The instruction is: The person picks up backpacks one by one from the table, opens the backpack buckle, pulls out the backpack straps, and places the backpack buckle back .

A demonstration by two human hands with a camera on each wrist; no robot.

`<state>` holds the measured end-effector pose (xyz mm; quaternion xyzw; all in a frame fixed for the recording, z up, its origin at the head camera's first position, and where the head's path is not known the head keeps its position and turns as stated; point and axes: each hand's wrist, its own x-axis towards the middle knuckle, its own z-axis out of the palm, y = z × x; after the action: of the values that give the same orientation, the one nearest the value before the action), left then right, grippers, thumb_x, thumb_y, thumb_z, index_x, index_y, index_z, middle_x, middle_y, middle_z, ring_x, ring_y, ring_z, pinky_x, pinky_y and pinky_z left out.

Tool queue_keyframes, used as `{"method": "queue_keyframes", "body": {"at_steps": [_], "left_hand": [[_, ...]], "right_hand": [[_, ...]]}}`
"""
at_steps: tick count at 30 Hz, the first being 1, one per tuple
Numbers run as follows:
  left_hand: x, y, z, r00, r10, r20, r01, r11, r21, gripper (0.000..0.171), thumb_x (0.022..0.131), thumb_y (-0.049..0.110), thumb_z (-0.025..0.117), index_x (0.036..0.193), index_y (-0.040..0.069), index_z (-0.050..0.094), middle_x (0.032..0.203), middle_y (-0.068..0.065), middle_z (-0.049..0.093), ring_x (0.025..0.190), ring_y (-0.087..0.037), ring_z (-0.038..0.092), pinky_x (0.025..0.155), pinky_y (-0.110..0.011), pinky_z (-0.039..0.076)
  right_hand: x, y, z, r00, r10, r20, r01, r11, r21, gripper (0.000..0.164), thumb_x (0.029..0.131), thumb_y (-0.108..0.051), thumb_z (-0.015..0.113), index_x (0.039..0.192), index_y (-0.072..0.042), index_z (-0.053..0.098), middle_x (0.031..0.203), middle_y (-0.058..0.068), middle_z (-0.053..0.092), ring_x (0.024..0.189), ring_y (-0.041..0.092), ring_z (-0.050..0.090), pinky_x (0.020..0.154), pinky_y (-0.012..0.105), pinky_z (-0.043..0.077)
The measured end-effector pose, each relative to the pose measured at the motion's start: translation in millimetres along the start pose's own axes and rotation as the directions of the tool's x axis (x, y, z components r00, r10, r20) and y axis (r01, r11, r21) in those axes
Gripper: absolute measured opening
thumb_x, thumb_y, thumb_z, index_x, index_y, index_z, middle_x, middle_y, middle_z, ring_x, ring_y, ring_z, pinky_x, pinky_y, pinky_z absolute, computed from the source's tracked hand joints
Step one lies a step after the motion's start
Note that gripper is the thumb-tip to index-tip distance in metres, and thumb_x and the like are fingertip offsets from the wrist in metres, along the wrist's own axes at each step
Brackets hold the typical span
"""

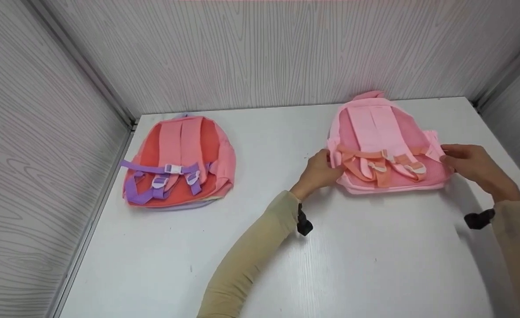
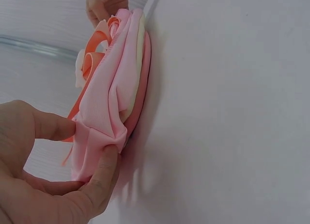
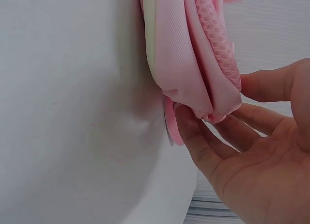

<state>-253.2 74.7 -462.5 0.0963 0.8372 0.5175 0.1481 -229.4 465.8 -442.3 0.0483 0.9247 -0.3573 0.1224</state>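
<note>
Greyish woodgrain panels (image 1: 277, 57) make up the bkgd across the top & sides of the head view, wavy printed lines, w/ a straight corner strip (image 1: 81, 62) running down upper L. Below: smooth white tabletop (image 1: 260, 265), few dark specks.

Pink backpack (image 1: 377, 128) is upper R of frame, back side up, rounded top, flattish base, soft fabric. Orange webbing (image 1: 361, 154) loops over its lower half w/ pale plastic buckles (image 1: 416, 168). R wrist view shows honeycomb mesh (image 3: 220, 32) & fine-ribbed cloth, plus cream trim (image 3: 151, 35).

L hand (image 1: 319, 172), R of center: thumb & fingers pinch the bag's L side, cloth bunched in folds btwn them. R hand (image 1: 476, 165), far R: thumb one side, fingers other, gripping the bag's lower R side.

Coral backpack (image 1: 180, 145), upper L, well apart from pink one: dome-shaped, flat pink straps, purple webbing (image 1: 138, 192) trailing ribbon-like, white buckles (image 1: 174, 169). Beige sleeves (image 1: 251, 256), lightly creased, enter lower center & lower R.
</note>
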Motion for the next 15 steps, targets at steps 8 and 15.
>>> {"method": "queue_keyframes", "body": {"at_steps": [8, 15], "left_hand": [[-4.9, -4.5, -10.7, 1.0, -0.017, -0.011, 0.018, 0.999, 0.049, 0.052, 0.099, 0.035, 0.073, 0.139, 0.005, 0.058, 0.127, -0.007, 0.067, 0.105, -0.017, 0.06, 0.096, -0.034, 0.056], [-9.2, -8.1, -22.8, 0.999, -0.038, -0.005, 0.038, 0.998, 0.059, 0.045, 0.098, 0.027, 0.072, 0.135, 0.004, 0.059, 0.121, -0.008, 0.066, 0.101, -0.016, 0.06, 0.089, -0.031, 0.056]], "right_hand": [[-1.8, -7.8, 14.9, 0.999, -0.044, -0.008, 0.044, 0.999, 0.018, 0.068, 0.114, -0.037, 0.045, 0.162, 0.008, 0.032, 0.162, 0.038, 0.037, 0.137, 0.048, 0.045, 0.076, -0.001, 0.04], [-1.0, -12.4, 27.2, 0.996, -0.08, -0.026, 0.081, 0.996, 0.043, 0.064, 0.112, -0.037, 0.052, 0.16, 0.005, 0.041, 0.157, 0.034, 0.046, 0.118, 0.015, 0.058, 0.079, 0.003, 0.045]]}}
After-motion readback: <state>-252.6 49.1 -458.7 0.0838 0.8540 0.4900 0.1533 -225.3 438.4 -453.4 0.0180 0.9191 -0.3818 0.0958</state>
